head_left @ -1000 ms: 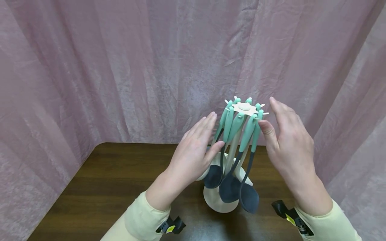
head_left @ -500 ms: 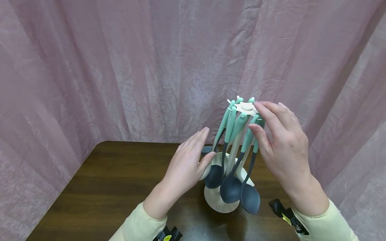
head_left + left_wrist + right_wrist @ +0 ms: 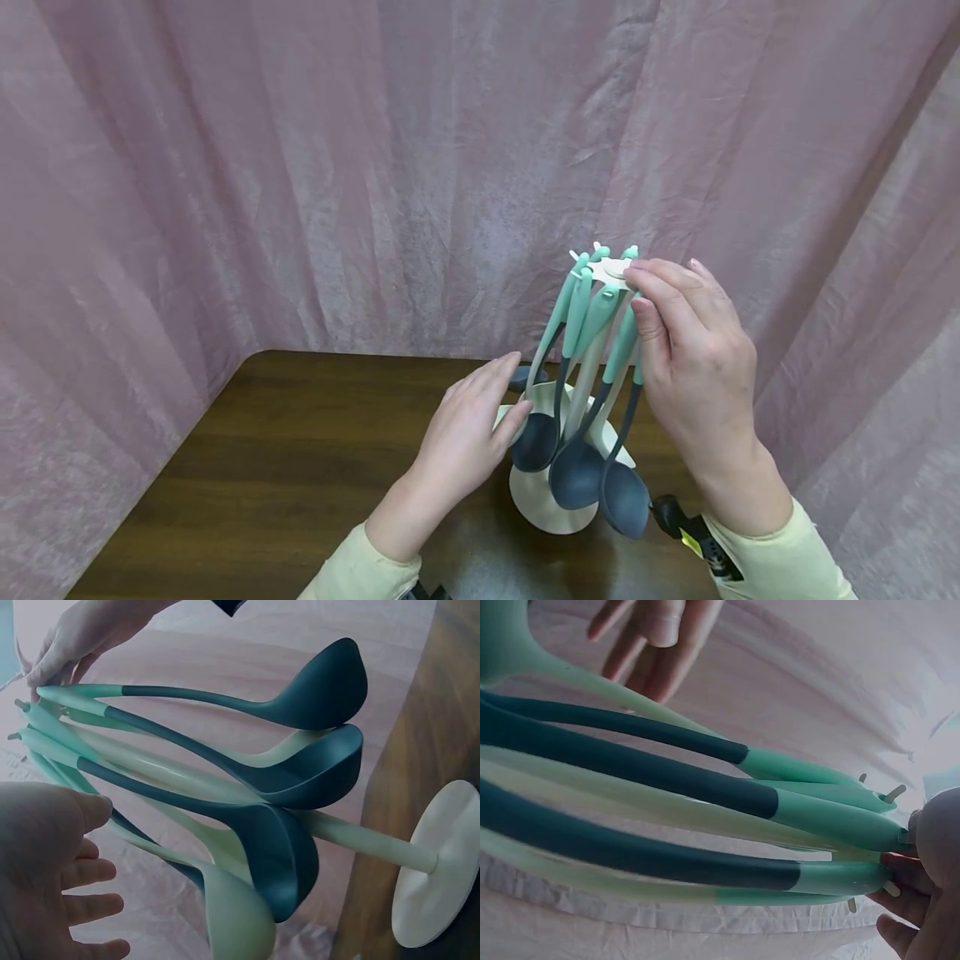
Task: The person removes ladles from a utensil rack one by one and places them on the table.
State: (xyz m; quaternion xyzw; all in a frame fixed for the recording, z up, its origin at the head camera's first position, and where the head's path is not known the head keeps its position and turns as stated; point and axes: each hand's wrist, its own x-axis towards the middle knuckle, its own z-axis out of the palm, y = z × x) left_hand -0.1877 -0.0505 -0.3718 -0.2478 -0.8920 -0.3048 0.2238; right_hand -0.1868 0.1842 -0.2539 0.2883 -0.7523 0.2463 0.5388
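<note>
A cream utensil stand (image 3: 543,508) rises from the table on a round base. Around its top hub (image 3: 606,272) hang several utensils with green handles. The ladle (image 3: 576,479) and its neighbours at the front have dark bowls, and other heads are cream. My right hand (image 3: 693,358) is at the hub's right side, with its thumb and fingers about the top of a ladle handle (image 3: 840,820), whose end they partly hide. My left hand (image 3: 465,429) is held with loosely spread fingers (image 3: 90,908) beside the left utensils, holding nothing.
The stand is on a dark wooden table (image 3: 322,467). A pink curtain (image 3: 450,167) hangs behind the table's far edge. Dark straps with small cameras (image 3: 693,537) are on the wrists.
My right hand has moved left from beside the stand onto the handle tops. My left hand has drawn down and slightly away from the handles. The utensils still hang on the stand.
</note>
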